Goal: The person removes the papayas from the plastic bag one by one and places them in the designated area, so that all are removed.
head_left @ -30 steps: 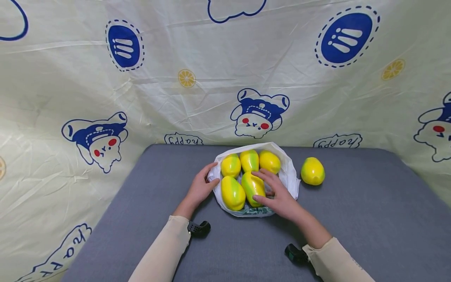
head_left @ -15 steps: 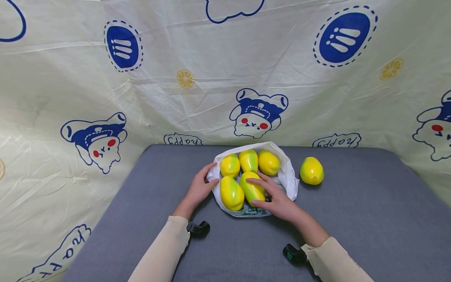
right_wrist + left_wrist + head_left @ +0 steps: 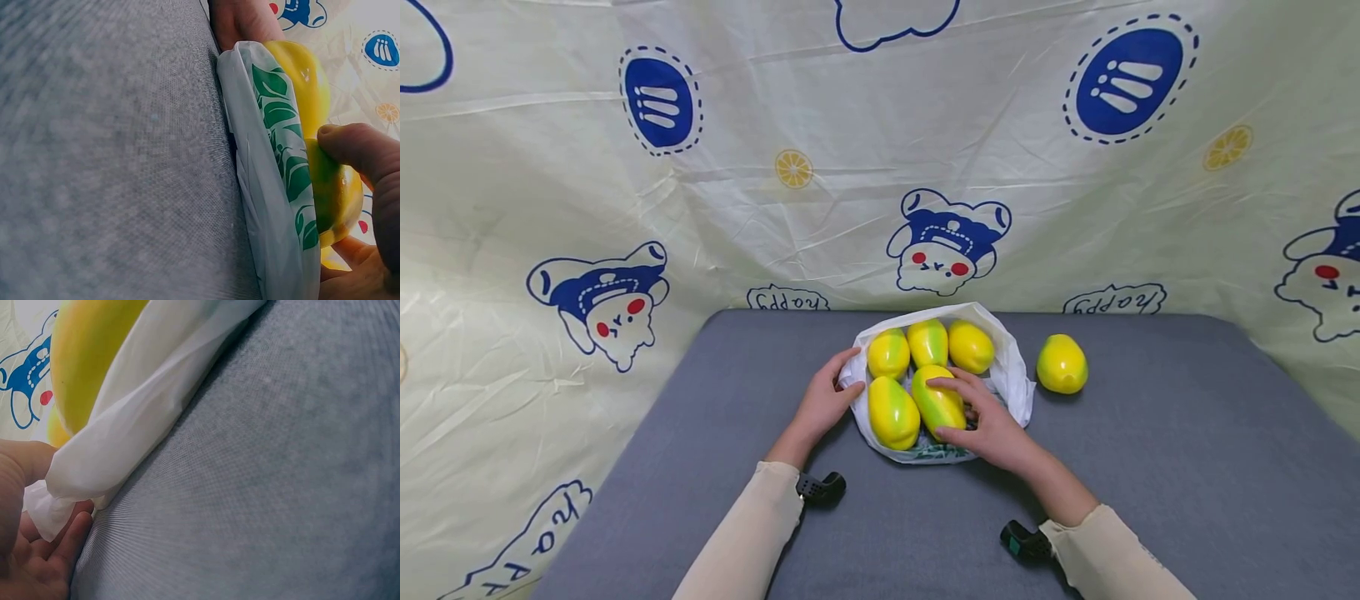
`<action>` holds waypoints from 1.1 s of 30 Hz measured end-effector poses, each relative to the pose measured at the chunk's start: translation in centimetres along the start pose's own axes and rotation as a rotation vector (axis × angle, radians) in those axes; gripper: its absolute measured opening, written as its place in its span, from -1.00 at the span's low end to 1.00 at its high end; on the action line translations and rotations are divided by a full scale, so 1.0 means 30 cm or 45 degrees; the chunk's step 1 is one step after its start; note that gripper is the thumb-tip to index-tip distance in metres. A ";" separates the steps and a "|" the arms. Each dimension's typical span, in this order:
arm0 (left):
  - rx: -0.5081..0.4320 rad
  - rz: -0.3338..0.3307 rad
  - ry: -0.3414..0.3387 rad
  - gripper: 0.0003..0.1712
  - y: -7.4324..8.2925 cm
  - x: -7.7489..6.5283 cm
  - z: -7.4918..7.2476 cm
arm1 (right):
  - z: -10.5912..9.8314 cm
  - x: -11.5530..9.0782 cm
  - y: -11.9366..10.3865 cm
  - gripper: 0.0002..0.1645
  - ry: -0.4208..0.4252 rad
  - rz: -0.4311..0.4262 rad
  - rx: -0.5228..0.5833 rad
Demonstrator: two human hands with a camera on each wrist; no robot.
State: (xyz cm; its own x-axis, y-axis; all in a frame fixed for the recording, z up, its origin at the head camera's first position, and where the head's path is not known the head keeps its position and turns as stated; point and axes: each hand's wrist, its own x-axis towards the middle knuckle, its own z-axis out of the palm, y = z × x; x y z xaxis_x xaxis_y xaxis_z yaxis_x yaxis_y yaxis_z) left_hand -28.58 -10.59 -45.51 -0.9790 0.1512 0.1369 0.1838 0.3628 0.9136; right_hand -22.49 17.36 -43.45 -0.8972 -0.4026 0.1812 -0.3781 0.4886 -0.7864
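Observation:
A white plastic bag [image 3: 1019,379] with a green leaf print lies spread open, its rim rolled down around several glossy, oblong yellow-green fruits [image 3: 893,412]. At the bag's left side my left hand [image 3: 824,402] holds the rolled rim; in the left wrist view the thumb and fingers lie on either side of the white plastic [image 3: 119,450]. My right hand [image 3: 992,425] grips the front right fruit [image 3: 936,400] inside the bag, thumb on the near side and fingers across its top and far side. Part of that fruit is hidden behind the fingers.
One more yellow-green fruit [image 3: 1062,364] sits on the grey tabletop [image 3: 1157,467], right of the bag. Behind the table hangs a pale printed curtain [image 3: 835,225]. Each wrist wears a black strap device [image 3: 822,490].
My right hand has drawn its fingers slightly toward me and closer around the front right fruit. The left hand stays at the bag's rim. The view has shifted a little.

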 end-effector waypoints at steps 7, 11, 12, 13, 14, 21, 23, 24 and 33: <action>0.003 0.013 0.004 -0.37 -0.011 0.002 -0.005 | -0.004 0.004 -0.024 -0.26 0.050 0.021 -0.009; 0.005 0.006 0.016 -0.37 -0.013 -0.006 -0.008 | -0.024 0.008 -0.042 -0.24 0.081 0.041 -0.002; 0.006 -0.005 0.013 -0.37 -0.012 -0.007 -0.007 | -0.036 0.008 -0.045 -0.24 0.096 0.042 -0.005; 0.008 -0.009 0.008 -0.37 -0.011 -0.008 -0.006 | -0.049 0.008 -0.047 -0.24 0.113 0.048 -0.008; 0.011 -0.011 0.005 -0.37 -0.010 -0.009 -0.005 | -0.064 0.010 -0.049 -0.23 0.133 0.056 -0.015; 0.011 -0.007 0.007 -0.38 -0.007 0.004 0.000 | -0.217 0.010 -0.087 -0.21 0.315 0.081 0.008; 0.005 -0.003 0.006 -0.37 -0.011 0.006 0.000 | -0.264 0.004 -0.097 -0.20 0.378 0.093 0.013; 0.004 -0.003 0.005 -0.37 -0.014 0.007 0.000 | -0.287 0.001 -0.101 -0.19 0.410 0.102 0.016; 0.021 0.001 0.007 -0.38 -0.005 0.002 -0.001 | -0.399 -0.045 -0.071 -0.16 0.585 0.224 0.045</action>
State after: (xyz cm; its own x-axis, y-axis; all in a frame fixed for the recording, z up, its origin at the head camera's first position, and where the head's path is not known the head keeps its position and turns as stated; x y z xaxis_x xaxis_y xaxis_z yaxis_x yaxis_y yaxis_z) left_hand -28.68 -10.67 -45.63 -0.9793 0.1467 0.1396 0.1859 0.3775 0.9072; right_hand -23.22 26.13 -34.95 -0.9577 0.0706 0.2790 -0.2106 0.4889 -0.8465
